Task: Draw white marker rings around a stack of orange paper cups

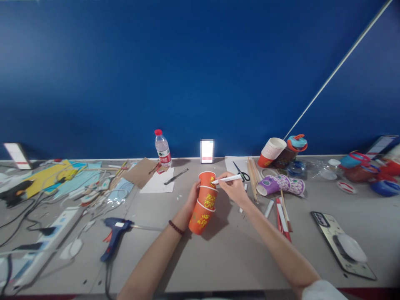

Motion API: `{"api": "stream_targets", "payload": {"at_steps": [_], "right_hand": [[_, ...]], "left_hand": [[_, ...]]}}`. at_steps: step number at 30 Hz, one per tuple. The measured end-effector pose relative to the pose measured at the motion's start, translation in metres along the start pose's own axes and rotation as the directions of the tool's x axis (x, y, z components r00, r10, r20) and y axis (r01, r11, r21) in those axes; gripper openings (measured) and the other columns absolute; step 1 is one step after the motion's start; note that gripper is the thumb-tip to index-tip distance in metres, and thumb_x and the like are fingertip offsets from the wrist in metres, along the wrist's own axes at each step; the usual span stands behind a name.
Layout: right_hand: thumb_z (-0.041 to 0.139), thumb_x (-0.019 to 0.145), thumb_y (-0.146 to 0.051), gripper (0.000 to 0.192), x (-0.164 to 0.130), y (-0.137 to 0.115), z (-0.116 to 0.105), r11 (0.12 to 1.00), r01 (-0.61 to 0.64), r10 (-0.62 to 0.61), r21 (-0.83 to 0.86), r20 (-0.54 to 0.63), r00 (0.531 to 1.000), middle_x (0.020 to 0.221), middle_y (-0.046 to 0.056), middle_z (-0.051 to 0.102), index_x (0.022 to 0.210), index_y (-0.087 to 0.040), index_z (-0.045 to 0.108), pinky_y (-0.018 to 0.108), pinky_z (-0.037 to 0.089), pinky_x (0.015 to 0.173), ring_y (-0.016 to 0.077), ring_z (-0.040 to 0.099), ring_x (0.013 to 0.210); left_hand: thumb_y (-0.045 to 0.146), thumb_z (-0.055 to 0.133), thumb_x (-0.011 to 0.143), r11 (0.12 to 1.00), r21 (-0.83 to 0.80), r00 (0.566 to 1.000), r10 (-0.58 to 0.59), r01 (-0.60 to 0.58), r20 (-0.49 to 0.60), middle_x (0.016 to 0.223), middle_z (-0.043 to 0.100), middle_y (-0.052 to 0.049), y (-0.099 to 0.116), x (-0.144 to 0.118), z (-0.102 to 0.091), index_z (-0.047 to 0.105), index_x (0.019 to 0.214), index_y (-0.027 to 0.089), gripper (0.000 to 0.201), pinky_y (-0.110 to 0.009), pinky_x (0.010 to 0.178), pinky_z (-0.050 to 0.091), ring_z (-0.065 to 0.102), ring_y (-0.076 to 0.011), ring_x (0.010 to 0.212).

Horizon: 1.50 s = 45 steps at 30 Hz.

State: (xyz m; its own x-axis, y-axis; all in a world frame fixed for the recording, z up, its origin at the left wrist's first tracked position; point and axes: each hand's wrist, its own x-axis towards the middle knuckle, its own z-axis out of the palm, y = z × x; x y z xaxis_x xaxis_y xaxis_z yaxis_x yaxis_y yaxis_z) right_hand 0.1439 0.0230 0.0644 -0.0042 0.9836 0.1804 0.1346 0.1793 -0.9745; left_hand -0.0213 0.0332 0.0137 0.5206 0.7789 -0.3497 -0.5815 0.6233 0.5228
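Three orange paper cups [208, 196] with yellow characters and white rims are joined end to end in a leaning column. My left hand [193, 196] is wrapped around the column's left side near the upper cup, its fingers partly hidden behind it. A white marker pen [233, 178] is pinched in my right hand [233, 190]. The pen's tip points left and meets or nearly meets the upper cup; exact contact is hard to tell. Black-handled scissors [245, 176] lie just beyond my right hand.
Left: a blue glue gun [116, 233], power strip [51, 246], cables and coloured paper. Behind stand a water bottle [163, 150] and a lit phone [207, 151]. Right: stacked cups [272, 151], purple cups [279, 184], wooden sticks [252, 177], markers [283, 218] and a phone [342, 246].
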Motion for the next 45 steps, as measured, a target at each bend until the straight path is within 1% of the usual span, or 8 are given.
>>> {"api": "stream_targets", "payload": {"at_steps": [5,9,14,21,28,37,41,45], "right_hand": [[0.062,0.073,-0.034,0.015,0.0,0.002,0.0,1.0,0.015,-0.015,-0.018,0.004,1.0,0.065,0.001,0.065,0.072,-0.019,0.063,0.024,0.042,0.052,0.0141,0.057,0.057],[0.062,0.073,-0.034,0.015,-0.001,0.002,-0.001,0.999,-0.002,0.002,-0.033,0.001,1.0,0.062,0.0,0.064,0.074,-0.019,0.064,0.023,0.039,0.05,0.0133,0.055,0.054],[0.061,0.074,-0.031,0.013,-0.001,0.0,-0.001,0.997,-0.004,0.001,-0.076,-0.03,1.0,0.066,0.001,0.067,0.074,-0.018,0.064,0.023,0.035,0.048,0.0126,0.052,0.054],[0.06,0.073,-0.03,0.012,0.001,0.002,-0.002,0.996,0.019,-0.023,-0.092,-0.042,0.999,0.064,0.001,0.066,0.071,-0.019,0.065,0.023,0.036,0.049,0.0137,0.053,0.055],[0.059,0.071,-0.028,0.01,0.0,-0.002,-0.003,0.996,0.01,-0.015,-0.087,-0.057,0.998,0.063,0.001,0.065,0.069,-0.019,0.064,0.023,0.035,0.048,0.0134,0.052,0.053],[0.058,0.072,-0.028,0.01,0.001,0.003,-0.004,0.996,0.003,-0.008,-0.094,-0.05,0.999,0.056,-0.002,0.058,0.066,-0.021,0.061,0.023,0.032,0.048,0.0135,0.048,0.053],[0.059,0.071,-0.028,0.009,0.001,0.008,-0.004,0.997,-0.002,-0.002,-0.082,-0.051,0.999,0.057,-0.001,0.06,0.066,-0.021,0.061,0.023,0.03,0.046,0.0129,0.047,0.051],[0.059,0.07,-0.026,0.009,0.002,0.009,-0.004,0.998,-0.002,-0.001,-0.065,-0.041,0.999,0.057,-0.001,0.061,0.064,-0.02,0.06,0.022,0.031,0.047,0.0129,0.049,0.052]], "left_hand": [[0.051,0.058,0.083,1.0,-0.017,1.0,0.002,-0.002,-0.006,0.072,0.069,-0.009,0.0,-0.004,0.005,0.068,0.091,0.01,0.043,-0.029,0.057,0.048,0.063,-0.018,0.059],[0.051,0.058,0.083,1.0,0.01,0.999,0.013,-0.012,-0.032,0.071,0.069,-0.009,0.0,-0.006,0.007,0.068,0.092,0.01,0.043,-0.029,0.055,0.048,0.062,-0.0179,0.056],[0.051,0.054,0.085,0.999,0.03,1.0,0.019,-0.019,-0.017,0.076,0.07,-0.012,-0.001,-0.004,0.004,0.068,0.096,0.009,0.046,-0.03,0.057,0.049,0.064,-0.0198,0.06],[0.051,0.052,0.085,1.0,0.02,1.0,-0.008,0.008,0.007,0.076,0.07,-0.013,0.0,0.001,-0.001,0.068,0.094,0.009,0.046,-0.032,0.06,0.05,0.065,-0.022,0.064],[0.051,0.056,0.083,0.999,0.043,0.999,0.034,-0.032,-0.036,0.072,0.069,-0.011,0.0,-0.002,0.002,0.069,0.092,0.009,0.045,-0.03,0.057,0.048,0.064,-0.0203,0.059],[0.049,0.056,0.083,0.999,0.034,0.999,0.037,-0.037,-0.007,0.074,0.07,-0.011,0.0,-0.001,0.0,0.069,0.092,0.01,0.043,-0.029,0.058,0.048,0.064,-0.02,0.062],[0.048,0.058,0.082,0.997,0.028,0.998,0.068,-0.068,-0.01,0.075,0.07,-0.011,-0.001,0.002,-0.002,0.068,0.093,0.009,0.042,-0.028,0.06,0.048,0.064,-0.0187,0.061],[0.051,0.059,0.08,0.998,0.039,0.999,0.042,-0.042,0.012,0.076,0.069,-0.011,-0.001,0.003,-0.005,0.067,0.094,0.008,0.046,-0.028,0.059,0.048,0.064,-0.0189,0.061]]}}
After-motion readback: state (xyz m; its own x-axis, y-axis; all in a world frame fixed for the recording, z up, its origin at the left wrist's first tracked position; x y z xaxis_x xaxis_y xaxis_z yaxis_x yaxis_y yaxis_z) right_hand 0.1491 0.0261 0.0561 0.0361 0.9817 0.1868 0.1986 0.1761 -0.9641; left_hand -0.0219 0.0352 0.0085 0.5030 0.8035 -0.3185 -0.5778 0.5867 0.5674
